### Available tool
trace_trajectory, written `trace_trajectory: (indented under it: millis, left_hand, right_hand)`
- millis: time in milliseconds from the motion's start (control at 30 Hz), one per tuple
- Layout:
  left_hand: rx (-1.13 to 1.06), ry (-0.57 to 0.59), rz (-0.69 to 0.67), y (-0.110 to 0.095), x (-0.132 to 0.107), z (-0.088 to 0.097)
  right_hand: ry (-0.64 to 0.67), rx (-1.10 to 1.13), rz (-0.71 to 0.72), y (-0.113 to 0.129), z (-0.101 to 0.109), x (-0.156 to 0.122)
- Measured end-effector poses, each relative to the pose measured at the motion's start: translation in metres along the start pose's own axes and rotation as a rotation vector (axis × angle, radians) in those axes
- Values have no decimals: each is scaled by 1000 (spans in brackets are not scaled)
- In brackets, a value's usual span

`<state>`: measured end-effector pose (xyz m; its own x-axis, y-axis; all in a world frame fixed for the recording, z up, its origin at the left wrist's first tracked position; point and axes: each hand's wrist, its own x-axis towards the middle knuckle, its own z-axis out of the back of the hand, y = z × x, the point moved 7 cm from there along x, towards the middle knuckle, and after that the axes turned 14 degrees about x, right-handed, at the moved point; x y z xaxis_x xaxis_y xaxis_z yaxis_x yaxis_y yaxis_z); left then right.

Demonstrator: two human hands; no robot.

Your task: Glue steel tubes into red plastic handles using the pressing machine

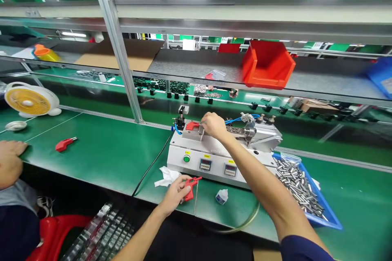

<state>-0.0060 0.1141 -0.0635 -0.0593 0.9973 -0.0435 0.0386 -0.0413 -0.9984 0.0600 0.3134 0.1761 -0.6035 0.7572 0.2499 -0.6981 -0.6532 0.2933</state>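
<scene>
My left hand (176,194) is closed round a red gun-shaped plastic piece (192,183), its narrow end pointing right, just in front of the machine. Over the bench machine (186,147) reaches my right hand (213,124), fingers bent and pinched together at the metal fixture. Whatever they grip is hidden behind the hand. Directly left of those fingers, a second red piece (192,125) lies in the fixture. The machine's front carries a green button (186,158) and two small counters (205,164).
A blue tray (332,221) of metal tubes stands right of the machine. A crumpled white tissue (168,176) and a small container (222,196) lie in front. Leftward are a red piece with metal tip (64,144), a fan (29,100) and another person's hand (11,159).
</scene>
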Motion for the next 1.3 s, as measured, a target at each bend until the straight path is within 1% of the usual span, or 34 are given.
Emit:
trace_trajectory:
  millis: [67, 100, 167, 233, 300, 333, 400, 433, 500, 567, 600, 633, 667, 700, 767, 833, 867, 933, 967, 1033, 1100, 1133, 1167, 1233, 1267, 1300]
  left_hand:
    - [50, -57, -10, -7, -5, 7]
    - [85, -90, -21, -13, -7, 14]
    - [171, -168, -62, -36, -7, 35]
    - [272, -253, -127, -74, 3, 59]
    - [384, -323, -199, -120, 27, 79]
    - [447, -338, -228, -143, 45, 84]
    - [594, -311, -250, -185, 84, 83]
    - [675, -278, -239, -201, 104, 79]
    - [844, -183, -185, -223, 139, 63]
    - [1010, -85, -129, -232, 164, 46]
    - [1087, -48, -115, -235, 172, 38]
    - [1159, -25, -114, -236, 178, 32]
    - [1224, -13, -127, -238, 182, 27]
    - [1279, -13, -148, -238, 185, 24]
    - [1360, -41, -193, -237, 184, 20]
    - [1402, -100, -232, -231, 173, 21]
    - [1409, -141, -254, -227, 162, 22]
    - [1402, -237, -313, -215, 133, 25]
    - [1390, -285, -346, -207, 115, 27]
    - [1355, -363, -403, -188, 78, 34]
    - [1314, -378, -446, -166, 48, 42]
    - [1264, -288, -496, -153, 39, 41]
    - [1222, -201, -510, -142, 34, 41]
    - [1159, -73, -520, -126, 32, 39]
    - [1149, -58, -508, -122, 35, 39]
    - [1149, -73, -497, -122, 40, 40]
  right_hand:
    - [39, 28, -5, 11, -6, 12]
    - [61, 49, -12, 15, -8, 19]
    - [85, 99, -33, 21, -9, 31]
    - [65, 158, -43, 24, 1, 40]
    - [-13, 220, -41, 25, 21, 38]
    - [-65, 251, -38, 24, 33, 32]
    - [-170, 313, -30, 18, 56, 4]
    - [-216, 344, -24, 13, 65, -19]
    - [-285, 401, -17, -4, 73, -78]
    - [-348, 443, -31, -25, 68, -149]
    - [-379, 477, -38, -37, 61, -185]
    - [-416, 573, -32, -48, 52, -219]
    - [-418, 643, -59, -60, 38, -249]
    - [-418, 676, -120, -72, 23, -275]
    - [-372, 657, -233, -91, -8, -315]
    - [-332, 538, -323, -103, -34, -340]
    - [-322, 459, -348, -107, -42, -348]
    - [-306, 329, -343, -107, -52, -355]
    - [-301, 294, -315, -105, -51, -354]
    - [-323, 282, -243, -100, -39, -345]
    - [-381, 299, -208, -100, -16, -329]
    - [-396, 300, -211, -102, -5, -319]
    - [-389, 299, -217, -106, 3, -307]
    - [-328, 296, -208, -113, 13, -281]
    - [-300, 300, -193, -117, 16, -269]
    - [-276, 313, -175, -122, 17, -259]
